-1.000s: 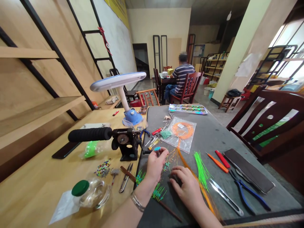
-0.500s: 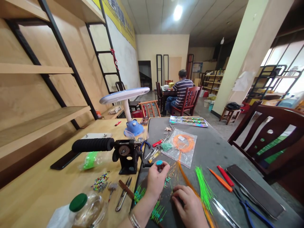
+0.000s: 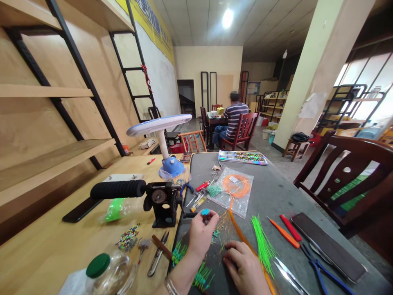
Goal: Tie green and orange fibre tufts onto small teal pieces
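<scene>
My left hand [image 3: 199, 235] is closed in a pinch on a small round turquoise-topped piece [image 3: 205, 212], which sits up between thumb and fingers. Its underside is largely hidden by the fingers. To the right, my right hand [image 3: 244, 264] rests low over the dark mat with fingers curled together; whatever lies at its fingertips is too small to name. Tiny turquoise bits [image 3: 215, 234] are scattered between the hands. Thin orange strands [image 3: 238, 229] run from a clear bag past my right hand. Green-and-turquoise tipped strands [image 3: 202, 276] lie beside my left forearm.
A black hand-cranked clamp device [image 3: 162, 200] stands left of my left hand. A bundle of bright green strands [image 3: 262, 243], tweezers [image 3: 290, 274] and blue-handled pliers [image 3: 319, 266] lie at right. A green-lidded jar [image 3: 107, 270] is front left. Further back, a person [image 3: 235, 119] sits at another table.
My right hand has shifted very slightly; a thin green strand seen by its fingertips earlier no longer shows clearly. My left hand keeps its pinch. The whole view has moved a little.
</scene>
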Motion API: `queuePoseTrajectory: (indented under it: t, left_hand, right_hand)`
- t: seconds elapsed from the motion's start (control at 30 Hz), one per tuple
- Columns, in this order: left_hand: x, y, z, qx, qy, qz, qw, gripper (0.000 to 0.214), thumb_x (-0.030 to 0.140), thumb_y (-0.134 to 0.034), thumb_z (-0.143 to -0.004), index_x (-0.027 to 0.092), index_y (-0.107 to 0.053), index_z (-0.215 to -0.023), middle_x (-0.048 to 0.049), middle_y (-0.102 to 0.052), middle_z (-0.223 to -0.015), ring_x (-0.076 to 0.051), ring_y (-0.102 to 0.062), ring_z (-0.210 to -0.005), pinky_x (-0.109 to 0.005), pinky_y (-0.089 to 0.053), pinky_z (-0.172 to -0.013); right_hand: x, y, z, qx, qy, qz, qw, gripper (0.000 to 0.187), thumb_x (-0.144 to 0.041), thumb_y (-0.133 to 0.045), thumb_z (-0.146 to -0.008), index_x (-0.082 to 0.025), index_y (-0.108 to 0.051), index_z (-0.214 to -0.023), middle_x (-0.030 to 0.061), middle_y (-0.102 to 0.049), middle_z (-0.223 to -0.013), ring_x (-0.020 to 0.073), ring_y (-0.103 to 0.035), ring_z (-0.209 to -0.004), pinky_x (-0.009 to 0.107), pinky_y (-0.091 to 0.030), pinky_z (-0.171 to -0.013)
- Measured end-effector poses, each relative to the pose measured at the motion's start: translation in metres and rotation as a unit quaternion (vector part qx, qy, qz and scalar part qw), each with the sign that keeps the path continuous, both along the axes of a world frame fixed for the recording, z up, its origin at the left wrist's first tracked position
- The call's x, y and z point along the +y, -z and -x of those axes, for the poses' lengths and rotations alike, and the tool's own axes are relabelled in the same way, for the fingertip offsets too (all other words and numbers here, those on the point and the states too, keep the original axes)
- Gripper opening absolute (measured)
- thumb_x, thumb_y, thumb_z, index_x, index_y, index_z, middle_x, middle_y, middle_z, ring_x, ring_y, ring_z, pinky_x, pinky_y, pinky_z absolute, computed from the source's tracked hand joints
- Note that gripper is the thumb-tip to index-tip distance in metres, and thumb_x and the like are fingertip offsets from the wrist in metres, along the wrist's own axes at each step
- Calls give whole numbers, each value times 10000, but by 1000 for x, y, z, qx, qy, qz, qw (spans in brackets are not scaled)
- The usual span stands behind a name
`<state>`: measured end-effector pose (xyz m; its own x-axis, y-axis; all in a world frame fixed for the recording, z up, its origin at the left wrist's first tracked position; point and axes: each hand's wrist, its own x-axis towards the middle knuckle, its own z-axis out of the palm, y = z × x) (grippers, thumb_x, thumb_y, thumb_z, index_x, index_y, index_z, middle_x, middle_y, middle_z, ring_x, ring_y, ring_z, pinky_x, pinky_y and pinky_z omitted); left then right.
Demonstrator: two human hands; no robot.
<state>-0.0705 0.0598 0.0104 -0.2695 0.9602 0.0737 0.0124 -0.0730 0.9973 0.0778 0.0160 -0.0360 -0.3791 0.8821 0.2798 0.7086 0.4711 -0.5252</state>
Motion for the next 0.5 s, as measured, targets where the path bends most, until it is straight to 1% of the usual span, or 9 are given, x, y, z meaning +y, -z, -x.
queuePoseTrajectory:
  t: [0.2, 0.37, 0.5]
  left_hand:
    - [0, 2, 0, 10, 0, -5, 1000, 173, 312, -636, -725, 141, -617, -723, 29, -547, -600, -103, -457, -527, -207, -380, -529]
    - [1, 3, 1, 6, -3, -20, 1000, 173, 307, -649, -719, 136, -630, -724, 17, -569, -611, -114, -492, -554, -212, -401, -555]
    - [2, 5, 1, 6, -3, -15, 1000, 168, 306, -641, -729, 139, -624, -726, 30, -551, -603, -101, -468, -540, -201, -391, -546]
  right_hand:
    - [0, -4, -1, -10, -6, 6, 1000, 178, -113, -533, -842, -206, -678, -797, 68, -669, -1033, 198, -622, -943, 280, -488, -822]
    - [-1, -6, -4, -12, -17, 12, 1000, 184, -111, -546, -840, -223, -690, -818, 52, -667, -1050, 191, -614, -947, 277, -482, -833]
    - [0, -7, -5, -15, -23, 15, 1000, 196, -112, -540, -850, -225, -694, -809, 44, -672, -1050, 188, -612, -944, 275, -478, -835]
